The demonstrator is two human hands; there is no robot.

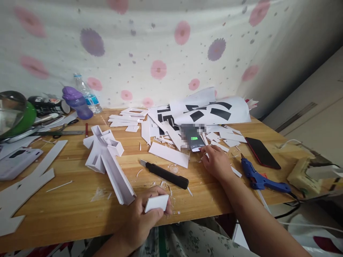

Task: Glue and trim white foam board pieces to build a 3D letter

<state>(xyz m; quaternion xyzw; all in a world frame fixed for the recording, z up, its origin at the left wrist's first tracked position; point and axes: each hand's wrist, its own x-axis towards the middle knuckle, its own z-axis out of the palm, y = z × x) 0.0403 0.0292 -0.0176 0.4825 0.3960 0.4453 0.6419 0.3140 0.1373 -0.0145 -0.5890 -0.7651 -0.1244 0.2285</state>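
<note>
My left hand (150, 214) is closed round a small white board piece (157, 203), thumb on top, by the table's front edge. Farther back on the right, my right hand (216, 162) reaches to the lower edge of a phone (195, 138) with a lit screen; its fingertips are near or on it, and whether they grip anything is hidden. Between the hands lies a black cutter knife (166, 175), blade to the left. A white hollow structure of glued board (111, 160) rests to the left of the knife.
On the right are a blue glue gun (261, 178), a dark phone (262, 152) and a power strip (305, 175). White offcuts (168, 154) and patterned paper sheets (219, 110) lie behind. Bottles (87, 94), scissors (64, 128) and cut boards (29, 185) stand or lie left.
</note>
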